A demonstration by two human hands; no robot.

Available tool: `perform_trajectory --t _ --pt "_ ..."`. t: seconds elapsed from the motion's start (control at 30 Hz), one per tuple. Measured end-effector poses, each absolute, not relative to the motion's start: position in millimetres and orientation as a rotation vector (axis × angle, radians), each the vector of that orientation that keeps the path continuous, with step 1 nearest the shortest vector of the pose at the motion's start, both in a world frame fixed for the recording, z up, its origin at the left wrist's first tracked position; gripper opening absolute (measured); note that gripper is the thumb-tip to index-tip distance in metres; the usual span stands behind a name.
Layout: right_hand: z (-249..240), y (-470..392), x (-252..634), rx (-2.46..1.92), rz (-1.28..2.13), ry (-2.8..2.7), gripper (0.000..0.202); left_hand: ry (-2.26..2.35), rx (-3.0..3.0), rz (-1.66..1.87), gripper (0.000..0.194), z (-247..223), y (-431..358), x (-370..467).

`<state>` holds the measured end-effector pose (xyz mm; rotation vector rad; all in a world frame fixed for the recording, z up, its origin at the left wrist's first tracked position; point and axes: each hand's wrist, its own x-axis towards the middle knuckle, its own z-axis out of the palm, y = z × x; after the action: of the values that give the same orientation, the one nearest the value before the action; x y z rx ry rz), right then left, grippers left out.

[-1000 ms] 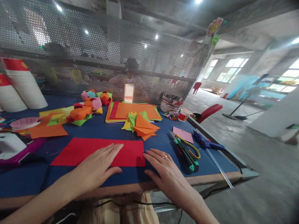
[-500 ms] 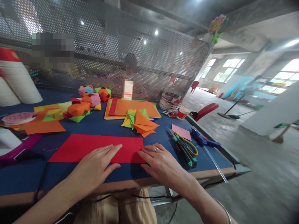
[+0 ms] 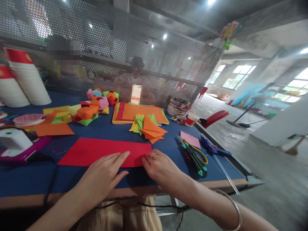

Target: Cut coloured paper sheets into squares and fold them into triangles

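Observation:
A long red sheet of paper (image 3: 96,154) lies in front of me on the blue tabletop (image 3: 79,181). My left hand (image 3: 106,170) rests over its lower edge, right of its middle, fingers stretched out and thumb apart. At the paper's right end, my right hand (image 3: 157,166), with a ring on it, has its fingers bent and closed on the edge; the fingertips are partly hidden. Just beyond the sheet are folded orange paper pieces (image 3: 154,130) and yellow and green ones (image 3: 140,123). Farther back lies a stack of coloured paper (image 3: 144,112).
Right of my hands lie scissors (image 3: 198,154), green-and-black cutters (image 3: 194,160), pink paper (image 3: 191,140) and a blue glue gun (image 3: 214,148) with a clear stick. Folded paper balls (image 3: 88,112), paper cups (image 3: 36,80) and a purple device (image 3: 19,152) stand left. A mesh screen (image 3: 149,77) closes the back.
My right hand's fingers have gone from lying stretched at the paper's right edge to bent and closed there. The left hand stays flat on the sheet. The whole view has shifted slightly.

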<state>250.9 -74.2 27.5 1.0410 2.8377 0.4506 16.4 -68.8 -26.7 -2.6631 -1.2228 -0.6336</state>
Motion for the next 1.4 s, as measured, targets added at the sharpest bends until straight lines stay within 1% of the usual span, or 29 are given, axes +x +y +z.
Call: perform_trajectory --t 0.1,0.17,0.23,0.43,0.5,0.57,0.67,0.73,0.87,1.03,1.23,1.4 --pt "23 -74 257 1.146 0.456 2.862 0.008 -1.158 -2.623 -0.708 0.042 -28 -70 19" --pt "21 -78 262 1.207 0.46 2.885 0.013 -1.12 -2.597 -0.758 0.039 -28 -70 21" --pt "19 -89 267 1.245 0.464 2.915 0.013 -1.074 -2.578 -0.803 0.036 -30 -72 22" --pt "5 -123 274 1.322 0.404 3.139 0.019 -0.917 -2.585 -0.855 0.043 -30 -79 19" --pt "1 -125 274 1.356 0.302 3.261 0.023 -0.905 -2.576 -0.881 0.039 -29 -81 19" --pt "-1 -122 273 1.445 0.064 3.321 0.025 -0.918 -2.565 -0.922 0.035 -28 -83 21" --pt "1 -115 272 1.659 -0.356 3.275 0.021 -0.97 -2.598 -0.977 0.037 -27 -84 23" --pt "4 -111 271 1.771 -0.511 3.205 0.019 -1.026 -2.624 -1.018 0.04 -27 -84 22" --pt "11 -104 271 1.912 -0.721 3.085 0.02 -1.112 -2.639 -1.114 0.041 -26 -81 19" --pt "11 -98 273 1.985 -0.931 2.991 0.02 -1.158 -2.678 -1.168 0.041 -25 -78 15" --pt "9 -94 274 2.015 -1.06 2.916 0.027 -1.224 -2.712 -1.19 0.036 -24 -77 13" --pt "12 -94 275 1.999 -1.132 2.87 0.03 -1.247 -2.758 -1.186 0.04 -20 -75 16"
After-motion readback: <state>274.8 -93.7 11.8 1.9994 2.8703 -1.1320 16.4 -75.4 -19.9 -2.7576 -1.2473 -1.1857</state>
